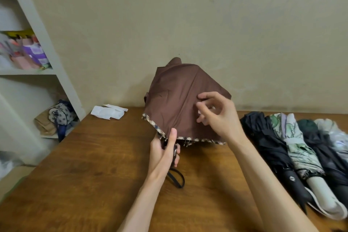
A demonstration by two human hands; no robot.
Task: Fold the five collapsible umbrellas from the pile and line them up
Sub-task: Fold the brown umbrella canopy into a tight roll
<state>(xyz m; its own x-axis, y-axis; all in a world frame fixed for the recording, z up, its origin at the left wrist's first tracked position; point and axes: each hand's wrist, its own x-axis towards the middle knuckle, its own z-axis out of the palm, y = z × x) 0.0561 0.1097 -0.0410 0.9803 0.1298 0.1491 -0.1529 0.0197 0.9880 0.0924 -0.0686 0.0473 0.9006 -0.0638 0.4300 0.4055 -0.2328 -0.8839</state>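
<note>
Fingers [207,98] of right hand [218,118] half-curled against brown umbrella [177,100], pinch cannot be told | handle [175,151] gripped by left hand [162,154], above desk [94,165] | risk: pleats may be bunched unevenly, so wrapping fails

brown umbrella [175,100]: plain brown, tan-and-navy check hem
wrist strap [178,179], below left hand [163,154]: black
Right of right hand [218,117], nearest first: black umbrella [267,141]; leaf-print umbrella [295,141], pale with green; dark umbrella [318,149], green and navy; pale umbrella [337,135], whitish grey
tabletop [94,175]: brown wood grain
pouch [60,114], far left of hands: grey, dark motifs
</note>
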